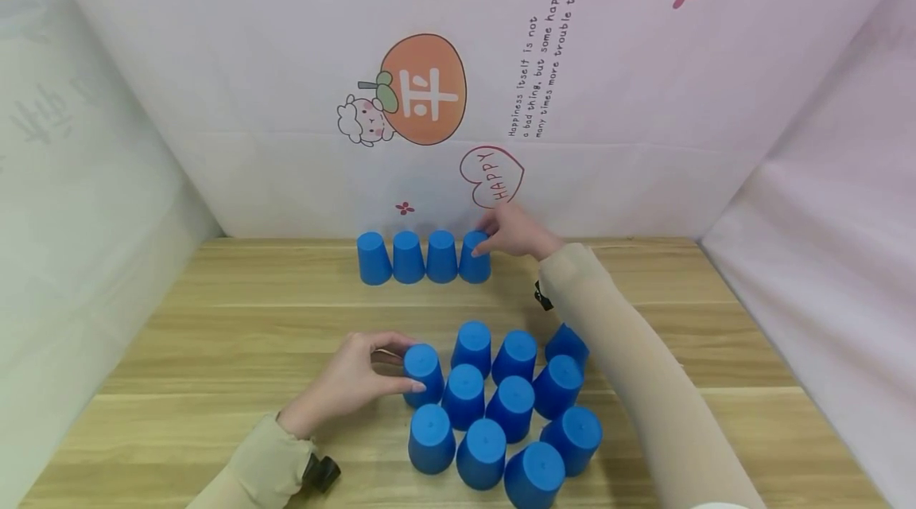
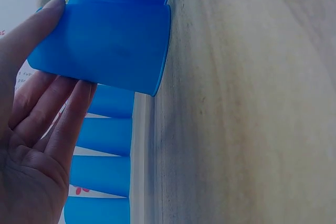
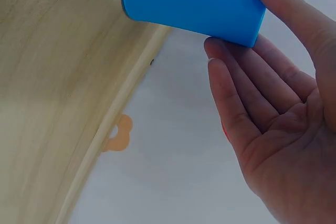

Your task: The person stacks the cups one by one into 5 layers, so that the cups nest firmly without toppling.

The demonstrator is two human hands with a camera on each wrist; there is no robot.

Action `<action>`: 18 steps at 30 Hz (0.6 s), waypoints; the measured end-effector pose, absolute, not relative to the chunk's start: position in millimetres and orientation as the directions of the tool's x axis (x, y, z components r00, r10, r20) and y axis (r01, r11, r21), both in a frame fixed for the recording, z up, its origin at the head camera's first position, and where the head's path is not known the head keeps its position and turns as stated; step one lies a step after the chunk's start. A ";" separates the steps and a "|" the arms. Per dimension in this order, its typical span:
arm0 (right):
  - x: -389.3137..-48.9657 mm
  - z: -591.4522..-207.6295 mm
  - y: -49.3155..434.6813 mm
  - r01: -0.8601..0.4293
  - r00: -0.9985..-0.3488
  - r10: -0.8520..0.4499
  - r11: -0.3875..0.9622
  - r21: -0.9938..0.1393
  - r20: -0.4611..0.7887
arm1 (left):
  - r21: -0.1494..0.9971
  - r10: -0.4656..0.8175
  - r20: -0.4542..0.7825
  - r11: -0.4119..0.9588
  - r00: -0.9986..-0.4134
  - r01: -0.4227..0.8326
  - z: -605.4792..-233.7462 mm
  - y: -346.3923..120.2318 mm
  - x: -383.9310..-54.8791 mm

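Note:
My right hand (image 1: pixel 514 232) reaches to the back of the table and pinches the upside-down blue cup (image 1: pixel 474 267) at the right end of a row. In the right wrist view, thumb and fingertips lie on opposite sides of this blue cup (image 3: pixel 194 3). Nearer the front, my left hand (image 1: pixel 349 375) has its thumb and fingers around another upside-down blue cup (image 1: pixel 424 370) at the left side of a cluster. That blue cup (image 2: pixel 105 45) stands rim down on the wood in the left wrist view, close beside a second cup.
Several more blue cups (image 1: pixel 485 453) stand rim down in the cluster. One blue cup (image 1: pixel 565 343) there is partly hidden by the right sleeve (image 1: pixel 637 366). Left of the right hand's cup stand the row's other blue cups (image 1: pixel 406 258). A printed white cloth (image 1: pixel 608 175) rises behind the wooden table (image 1: pixel 215 318).

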State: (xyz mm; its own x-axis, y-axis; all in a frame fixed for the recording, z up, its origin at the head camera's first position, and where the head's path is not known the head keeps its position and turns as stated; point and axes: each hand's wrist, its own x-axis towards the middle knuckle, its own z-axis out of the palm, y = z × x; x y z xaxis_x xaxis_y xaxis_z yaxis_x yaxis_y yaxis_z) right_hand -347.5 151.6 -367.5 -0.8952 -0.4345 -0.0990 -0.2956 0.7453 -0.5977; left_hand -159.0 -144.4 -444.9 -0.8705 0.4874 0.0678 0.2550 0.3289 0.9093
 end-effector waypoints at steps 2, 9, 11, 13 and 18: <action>-347.9 -368.6 152.0 -0.290 -0.897 -0.431 0.745 -0.600 -0.102 | 0.909 0.487 0.067 0.329 -0.871 0.254 -444.8 -144.0 -158.9; -346.4 -367.2 152.7 -0.299 -0.898 -0.429 0.753 -0.586 -0.093 | 0.904 0.485 0.065 0.342 -0.872 0.258 -444.8 -144.2 -159.3; -344.4 -364.0 153.7 -0.309 -0.897 -0.436 0.742 -0.595 -0.078 | 0.902 0.485 0.064 0.346 -0.872 0.259 -444.7 -144.2 -159.4; -340.5 -357.0 155.8 -0.318 -0.896 -0.440 0.722 -0.614 -0.054 | 0.900 0.486 0.063 0.350 -0.871 0.260 -444.7 -144.2 -159.3; -328.7 -333.1 168.4 -0.344 -0.902 -0.431 0.669 -0.659 0.033 | 0.900 0.488 0.072 0.344 -0.870 0.268 -445.1 -144.4 -159.3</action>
State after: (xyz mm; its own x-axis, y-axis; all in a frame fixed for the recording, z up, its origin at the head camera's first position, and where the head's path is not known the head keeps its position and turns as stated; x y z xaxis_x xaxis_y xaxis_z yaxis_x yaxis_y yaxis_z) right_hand -328.7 168.4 -333.1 -0.9018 -0.4310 0.0333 -0.3439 0.6687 -0.6592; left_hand -159.3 -144.4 -445.1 -0.8696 0.4883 0.0724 0.2678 0.3435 0.9001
